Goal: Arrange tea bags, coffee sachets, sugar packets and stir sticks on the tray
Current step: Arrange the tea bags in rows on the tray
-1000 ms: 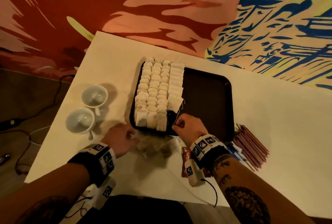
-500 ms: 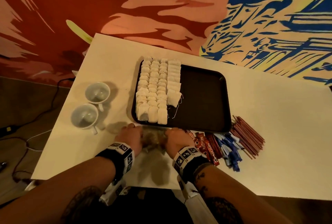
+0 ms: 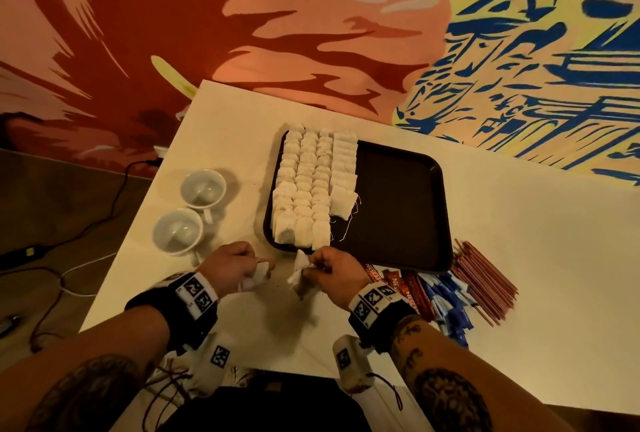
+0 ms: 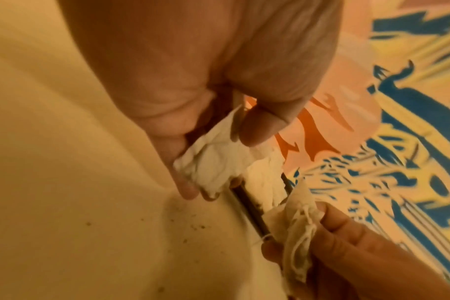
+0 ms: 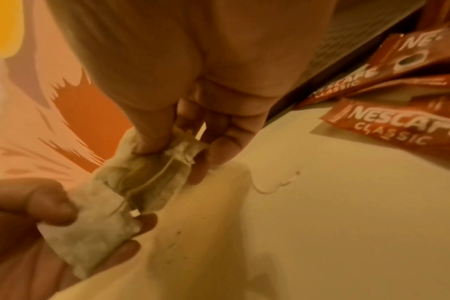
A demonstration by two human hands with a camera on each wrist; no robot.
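Observation:
A dark tray (image 3: 398,209) lies on the white table, its left part filled with rows of white tea bags (image 3: 308,185). Just in front of its near edge, my left hand (image 3: 239,267) grips a tea bag (image 3: 254,277) (image 4: 213,160) between thumb and fingers. My right hand (image 3: 332,274) pinches tea bags (image 3: 299,267) (image 5: 147,172) with loose strings. In the right wrist view the left hand's tea bag (image 5: 90,233) almost touches the right hand's. Red coffee sachets (image 3: 398,287) (image 5: 388,121), blue sugar packets (image 3: 446,307) and reddish stir sticks (image 3: 485,279) lie right of my right hand.
Two white cups (image 3: 188,211) stand left of the tray near the table's left edge. Tea crumbs (image 4: 183,225) speckle the table under my hands. A painted wall rises behind the table. Cables (image 3: 69,251) run over the floor at the left.
Both hands came together over the loose tea bags in front of the tray, then rose slightly apart, each now holding tea bags. The pile on the table is gone from view.

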